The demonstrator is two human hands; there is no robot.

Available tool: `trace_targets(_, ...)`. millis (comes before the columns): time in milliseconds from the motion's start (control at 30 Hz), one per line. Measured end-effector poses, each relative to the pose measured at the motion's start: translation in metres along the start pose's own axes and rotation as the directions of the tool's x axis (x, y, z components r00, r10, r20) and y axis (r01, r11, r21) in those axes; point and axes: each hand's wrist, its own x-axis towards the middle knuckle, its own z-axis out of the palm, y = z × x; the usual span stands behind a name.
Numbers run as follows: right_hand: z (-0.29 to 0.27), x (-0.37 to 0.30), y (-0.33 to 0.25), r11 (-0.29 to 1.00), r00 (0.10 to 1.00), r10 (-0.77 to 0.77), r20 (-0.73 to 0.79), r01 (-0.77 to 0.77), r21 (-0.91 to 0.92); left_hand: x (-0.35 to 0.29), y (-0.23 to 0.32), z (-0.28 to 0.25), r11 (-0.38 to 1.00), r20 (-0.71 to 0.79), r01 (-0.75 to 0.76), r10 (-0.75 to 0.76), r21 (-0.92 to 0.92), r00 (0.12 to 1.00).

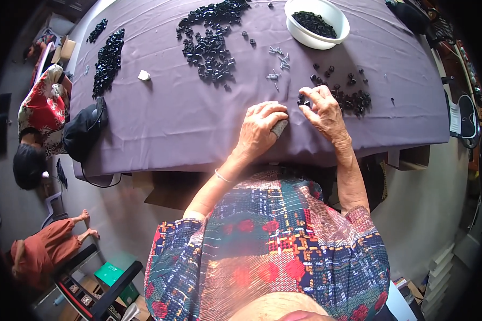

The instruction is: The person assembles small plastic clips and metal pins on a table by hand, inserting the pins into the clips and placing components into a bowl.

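My right hand (326, 113) is closed in a pinch, with a small black plastic piece (303, 100) between thumb and fingertips, just over the cloth. To its left, my left hand (261, 125) rests on the table with fingers curled and pressed together. A grey wrap or pad (279, 128) shows at its thumb side; what lies under the fingers is hidden. Beyond the hands several silver screws or pins (273, 77) lie loose. A scattered group of black pieces (353, 101) sits right beside my right hand.
A purple cloth covers the table (155, 117). At the back stands a white bowl (301, 38) of black parts. Black pieces are heaped at the middle (209, 56) and left (108, 63). A white block (144, 75) and black cap (85, 131) lie leftward. Two people are at the left.
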Motion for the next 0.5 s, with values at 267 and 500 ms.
trace_targets(267, 0.013, 0.003, -0.002, 0.981, 0.998, -0.058, 0.012, 0.06, -0.183, -0.001, -0.002, 0.001, 1.0, -0.012, 0.008, -0.008, -0.008, 1.0)
trace_targets(500, 0.015, -0.003, 0.006, 0.993, 0.992, -0.081, -0.099, 0.072, -0.09, 0.0, -0.001, 0.001, 1.0, -0.011, 0.019, -0.019, -0.017, 1.0)
